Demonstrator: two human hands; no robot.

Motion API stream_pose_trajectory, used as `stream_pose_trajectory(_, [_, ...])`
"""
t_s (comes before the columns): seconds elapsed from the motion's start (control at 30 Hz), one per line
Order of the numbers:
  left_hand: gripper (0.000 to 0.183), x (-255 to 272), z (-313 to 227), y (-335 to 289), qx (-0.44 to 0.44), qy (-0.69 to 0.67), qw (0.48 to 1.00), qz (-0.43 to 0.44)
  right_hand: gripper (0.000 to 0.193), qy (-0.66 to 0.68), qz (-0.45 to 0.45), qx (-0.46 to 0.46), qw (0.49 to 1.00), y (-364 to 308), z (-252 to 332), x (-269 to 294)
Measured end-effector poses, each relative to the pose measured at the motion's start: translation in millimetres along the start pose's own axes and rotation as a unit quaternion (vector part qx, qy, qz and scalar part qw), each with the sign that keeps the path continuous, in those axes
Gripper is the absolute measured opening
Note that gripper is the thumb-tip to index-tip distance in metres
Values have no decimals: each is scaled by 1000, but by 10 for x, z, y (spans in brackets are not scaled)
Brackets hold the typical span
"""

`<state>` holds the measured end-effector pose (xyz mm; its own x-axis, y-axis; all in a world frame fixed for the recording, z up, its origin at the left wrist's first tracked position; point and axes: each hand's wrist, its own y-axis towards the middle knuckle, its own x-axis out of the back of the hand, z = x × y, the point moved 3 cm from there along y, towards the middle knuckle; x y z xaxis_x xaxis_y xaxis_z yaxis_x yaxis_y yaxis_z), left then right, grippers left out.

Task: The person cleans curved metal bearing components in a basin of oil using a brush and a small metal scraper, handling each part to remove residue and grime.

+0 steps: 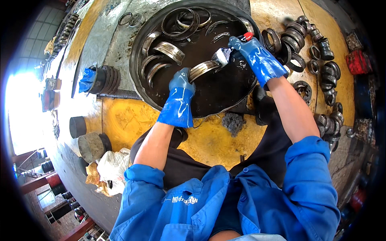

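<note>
Both my hands wear long, wet blue rubber gloves. My left hand point(180, 94) is closed round the near end of a curved metal half-ring, a bearing shell point(204, 70), held tilted over a round black basin point(136, 82) of dark liquid. My right hand point(257, 56) grips a flat brush with a red handle point(246, 37). The brush's broad pale end point(222, 56) meets the far end of the shell; whether it presses on it, I cannot tell. More half-rings point(169, 52) lie in the basin to the left, and full metal rings point(181, 23) lie at its far side.
Many dark metal rings point(293, 38) stand in rows to the right of the basin. At the left are a stack of rings with blue cloth point(87, 80), metal cylinders point(91, 146) and a white plastic bag point(114, 166). Grey steel wool point(233, 123) lies on the yellow floor before me.
</note>
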<state>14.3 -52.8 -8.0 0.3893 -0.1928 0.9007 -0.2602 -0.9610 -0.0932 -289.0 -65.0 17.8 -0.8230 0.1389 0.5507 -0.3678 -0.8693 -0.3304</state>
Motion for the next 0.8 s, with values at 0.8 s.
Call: stream_pose_trajectory(0.8, [58, -71, 28, 330, -97, -29, 993, 54, 40, -1, -11, 193, 981, -470, -9, -480])
